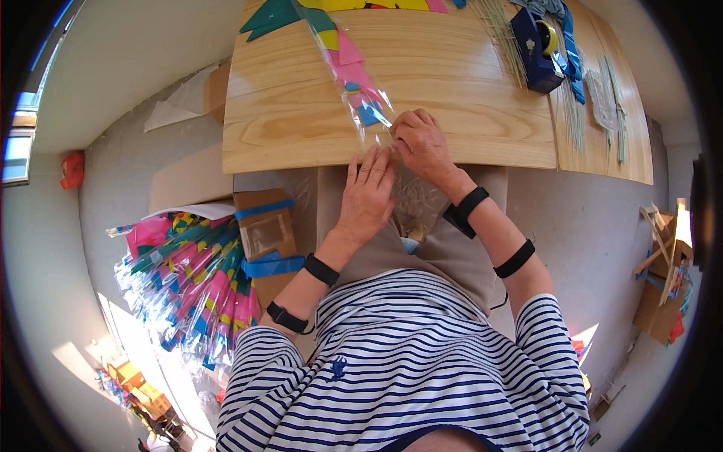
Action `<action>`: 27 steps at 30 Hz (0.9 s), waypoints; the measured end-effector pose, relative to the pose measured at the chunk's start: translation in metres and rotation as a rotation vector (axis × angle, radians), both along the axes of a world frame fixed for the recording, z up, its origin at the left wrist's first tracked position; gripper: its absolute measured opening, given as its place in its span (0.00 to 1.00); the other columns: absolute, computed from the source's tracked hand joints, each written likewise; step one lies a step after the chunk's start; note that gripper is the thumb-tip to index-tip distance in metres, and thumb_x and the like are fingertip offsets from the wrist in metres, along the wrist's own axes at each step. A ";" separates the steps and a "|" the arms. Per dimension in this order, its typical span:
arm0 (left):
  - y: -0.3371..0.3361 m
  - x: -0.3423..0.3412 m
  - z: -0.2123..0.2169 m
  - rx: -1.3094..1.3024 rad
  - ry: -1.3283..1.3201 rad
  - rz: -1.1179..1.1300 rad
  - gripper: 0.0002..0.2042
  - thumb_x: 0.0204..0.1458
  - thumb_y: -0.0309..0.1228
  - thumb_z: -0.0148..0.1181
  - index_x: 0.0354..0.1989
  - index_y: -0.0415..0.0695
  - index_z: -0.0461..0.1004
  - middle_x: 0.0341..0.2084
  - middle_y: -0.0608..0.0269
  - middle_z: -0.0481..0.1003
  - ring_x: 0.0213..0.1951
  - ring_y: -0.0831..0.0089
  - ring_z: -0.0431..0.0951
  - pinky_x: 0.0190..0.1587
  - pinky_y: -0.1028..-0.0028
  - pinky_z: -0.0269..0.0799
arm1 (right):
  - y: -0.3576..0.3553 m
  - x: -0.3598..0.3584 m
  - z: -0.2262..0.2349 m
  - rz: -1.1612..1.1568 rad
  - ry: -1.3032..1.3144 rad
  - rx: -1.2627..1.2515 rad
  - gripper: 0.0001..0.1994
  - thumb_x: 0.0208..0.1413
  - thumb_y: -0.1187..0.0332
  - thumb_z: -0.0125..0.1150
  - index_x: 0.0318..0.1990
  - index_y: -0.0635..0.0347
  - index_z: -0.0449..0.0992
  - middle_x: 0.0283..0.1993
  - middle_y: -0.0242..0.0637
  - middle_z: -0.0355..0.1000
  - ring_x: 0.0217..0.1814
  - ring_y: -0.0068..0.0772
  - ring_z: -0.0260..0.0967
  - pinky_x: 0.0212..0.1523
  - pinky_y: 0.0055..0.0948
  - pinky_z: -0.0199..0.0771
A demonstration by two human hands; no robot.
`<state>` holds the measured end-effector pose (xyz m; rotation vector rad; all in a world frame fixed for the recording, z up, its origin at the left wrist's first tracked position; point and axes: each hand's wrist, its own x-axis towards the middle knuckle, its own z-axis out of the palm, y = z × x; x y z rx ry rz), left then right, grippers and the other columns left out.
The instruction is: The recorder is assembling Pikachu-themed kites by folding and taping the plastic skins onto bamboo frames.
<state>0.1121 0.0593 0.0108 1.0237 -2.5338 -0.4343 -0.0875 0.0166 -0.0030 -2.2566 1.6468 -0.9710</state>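
A long clear plastic sleeve [358, 90] lies on the wooden table, its lower end at the front edge. Inside it is a folded bundle of thin material [354, 71] in pink, yellow, green and blue. My left hand [367, 192] rests at the table's edge, fingers stretched out flat against the sleeve's lower end. Just to its right, my right hand [422, 145] has its fingers curled in and closed on the sleeve's end beside the bundle. The fingertips partly hide the plastic there.
On the wooden table [294, 135], a blue tape dispenser [536, 51] with yellow tape stands at the back right, near thin sticks [501, 38] and a clear packet [601, 99]. Left of my legs, many sleeved colourful bundles [192, 279] fill a cardboard box [265, 226].
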 end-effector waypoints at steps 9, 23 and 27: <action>0.001 0.000 -0.007 -0.002 -0.030 0.019 0.37 0.41 0.31 0.73 0.64 0.36 0.69 0.69 0.51 0.62 0.73 0.52 0.57 0.71 0.38 0.47 | 0.001 0.001 0.002 -0.009 0.011 -0.013 0.05 0.48 0.73 0.63 0.35 0.59 0.77 0.45 0.34 0.73 0.53 0.44 0.68 0.59 0.44 0.68; -0.005 -0.014 -0.002 -0.086 -0.098 0.080 0.40 0.40 0.34 0.75 0.66 0.41 0.67 0.60 0.57 0.67 0.65 0.55 0.64 0.68 0.35 0.48 | 0.001 -0.001 -0.006 -0.057 -0.089 -0.029 0.07 0.45 0.78 0.64 0.33 0.62 0.74 0.44 0.43 0.70 0.49 0.54 0.65 0.53 0.47 0.69; -0.009 -0.018 -0.002 -0.093 -0.085 0.091 0.37 0.39 0.34 0.74 0.64 0.42 0.69 0.58 0.58 0.67 0.63 0.56 0.65 0.67 0.33 0.49 | 0.004 -0.001 -0.007 -0.139 -0.083 -0.040 0.10 0.44 0.80 0.64 0.35 0.63 0.74 0.45 0.45 0.70 0.50 0.55 0.64 0.52 0.46 0.69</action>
